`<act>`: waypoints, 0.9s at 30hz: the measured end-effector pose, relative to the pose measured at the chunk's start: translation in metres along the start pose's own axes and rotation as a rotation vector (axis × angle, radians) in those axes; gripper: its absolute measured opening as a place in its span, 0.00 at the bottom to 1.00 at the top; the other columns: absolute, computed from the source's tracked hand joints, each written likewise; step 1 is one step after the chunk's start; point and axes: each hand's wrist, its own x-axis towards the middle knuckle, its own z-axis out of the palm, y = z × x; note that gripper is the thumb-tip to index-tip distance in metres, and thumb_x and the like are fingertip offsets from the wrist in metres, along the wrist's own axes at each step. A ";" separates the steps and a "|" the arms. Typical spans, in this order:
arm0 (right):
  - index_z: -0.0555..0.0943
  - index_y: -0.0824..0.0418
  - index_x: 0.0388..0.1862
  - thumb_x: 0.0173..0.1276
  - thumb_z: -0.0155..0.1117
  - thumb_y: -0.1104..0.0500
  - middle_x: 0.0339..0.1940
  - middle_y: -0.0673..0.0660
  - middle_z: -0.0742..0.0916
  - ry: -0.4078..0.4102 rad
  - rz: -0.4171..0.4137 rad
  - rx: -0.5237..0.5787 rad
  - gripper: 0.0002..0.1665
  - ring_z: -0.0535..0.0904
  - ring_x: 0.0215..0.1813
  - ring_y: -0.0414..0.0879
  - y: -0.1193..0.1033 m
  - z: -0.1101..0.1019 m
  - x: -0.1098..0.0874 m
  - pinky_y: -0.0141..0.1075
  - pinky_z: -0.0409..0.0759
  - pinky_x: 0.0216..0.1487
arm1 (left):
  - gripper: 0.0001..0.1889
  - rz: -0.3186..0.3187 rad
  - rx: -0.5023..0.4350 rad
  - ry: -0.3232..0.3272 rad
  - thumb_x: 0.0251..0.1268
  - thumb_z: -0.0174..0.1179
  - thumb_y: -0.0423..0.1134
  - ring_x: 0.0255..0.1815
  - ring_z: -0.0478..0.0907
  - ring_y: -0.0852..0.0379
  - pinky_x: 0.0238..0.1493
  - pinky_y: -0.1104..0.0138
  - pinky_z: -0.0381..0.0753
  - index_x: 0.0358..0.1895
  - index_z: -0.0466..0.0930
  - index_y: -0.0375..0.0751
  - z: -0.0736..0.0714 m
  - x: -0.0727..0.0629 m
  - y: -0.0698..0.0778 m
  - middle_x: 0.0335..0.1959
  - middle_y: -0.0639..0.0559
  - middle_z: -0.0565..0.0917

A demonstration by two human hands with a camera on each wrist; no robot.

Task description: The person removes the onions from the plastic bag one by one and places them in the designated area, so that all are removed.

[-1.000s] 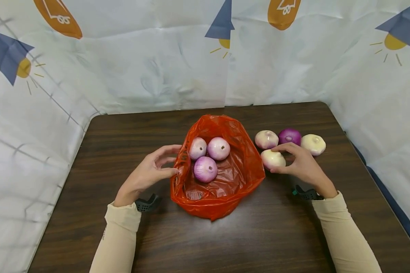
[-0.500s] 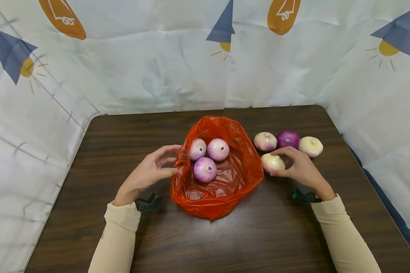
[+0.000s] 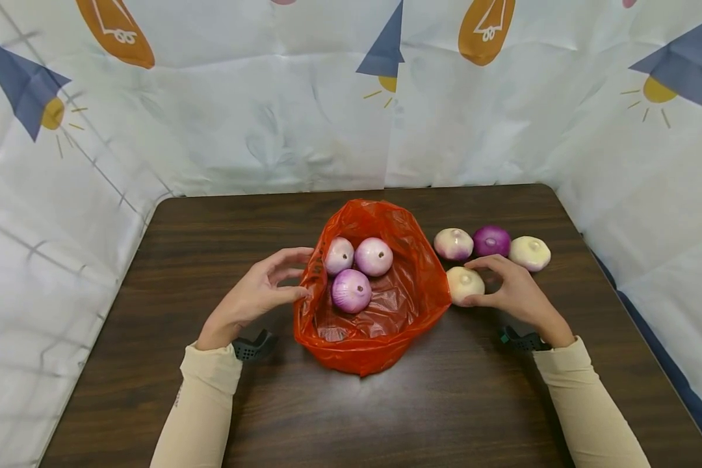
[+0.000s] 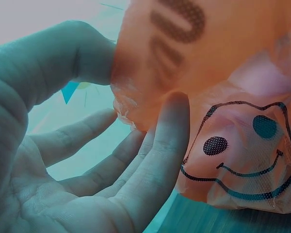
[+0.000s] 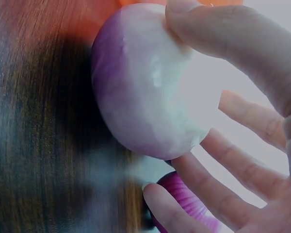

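Observation:
A red plastic bag stands with its mouth spread wide in the middle of the table, holding three purple-and-white onions. My left hand grips the bag's left rim. In the left wrist view the thumb goes behind the film and the fingers lie against its printed outside, where a smiling face shows. To the right of the bag, my right hand pinches a pale onion between thumb and fingertips. That onion has a purple side in the right wrist view. Whether it touches the table is unclear.
Behind my right hand sit a white-and-purple onion, a deep purple onion and a pale onion in a row. The dark wooden table meets a white printed curtain at the back and sides.
The pale onion at my right hand has tilted and come slightly toward me. My left hand keeps its place at the bag rim. The head view has shifted a little.

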 end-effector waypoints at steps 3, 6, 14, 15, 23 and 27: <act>0.84 0.51 0.58 0.51 0.86 0.46 0.56 0.52 0.89 -0.010 0.004 -0.002 0.35 0.82 0.54 0.45 -0.002 -0.001 0.000 0.29 0.84 0.56 | 0.35 -0.002 -0.001 0.005 0.67 0.69 0.33 0.65 0.80 0.57 0.56 0.65 0.86 0.76 0.67 0.49 0.000 -0.001 0.000 0.74 0.47 0.72; 0.84 0.52 0.59 0.51 0.86 0.45 0.57 0.53 0.88 -0.019 0.016 -0.005 0.36 0.82 0.55 0.46 -0.004 -0.003 0.000 0.29 0.83 0.57 | 0.35 -0.006 -0.003 0.011 0.67 0.69 0.34 0.66 0.79 0.56 0.56 0.64 0.86 0.76 0.68 0.50 0.000 -0.002 -0.001 0.74 0.47 0.72; 0.82 0.58 0.62 0.53 0.86 0.49 0.58 0.58 0.86 -0.003 0.019 0.018 0.38 0.84 0.54 0.52 -0.016 -0.012 -0.001 0.27 0.84 0.56 | 0.34 -0.018 0.010 0.023 0.68 0.68 0.35 0.66 0.79 0.53 0.56 0.64 0.86 0.75 0.68 0.51 0.000 -0.003 0.001 0.73 0.48 0.72; 0.82 0.59 0.62 0.54 0.85 0.50 0.58 0.59 0.86 0.005 0.014 0.022 0.38 0.84 0.54 0.53 -0.018 -0.014 -0.001 0.25 0.83 0.56 | 0.34 -0.019 0.014 0.025 0.68 0.68 0.35 0.66 0.79 0.53 0.56 0.64 0.86 0.75 0.68 0.51 0.000 -0.003 0.001 0.73 0.48 0.72; 0.83 0.60 0.60 0.54 0.85 0.55 0.58 0.61 0.87 0.087 -0.068 0.022 0.35 0.77 0.50 0.27 -0.036 -0.022 0.001 0.11 0.73 0.55 | 0.34 -0.005 0.043 0.027 0.69 0.68 0.37 0.68 0.78 0.43 0.57 0.66 0.85 0.76 0.67 0.49 -0.002 0.001 -0.001 0.73 0.44 0.72; 0.83 0.60 0.60 0.54 0.85 0.59 0.57 0.61 0.88 0.116 -0.116 0.058 0.34 0.75 0.51 0.19 -0.047 -0.026 0.006 0.12 0.73 0.57 | 0.33 -0.017 0.043 0.036 0.69 0.67 0.38 0.68 0.78 0.43 0.57 0.67 0.85 0.76 0.67 0.50 -0.002 0.002 -0.003 0.73 0.45 0.73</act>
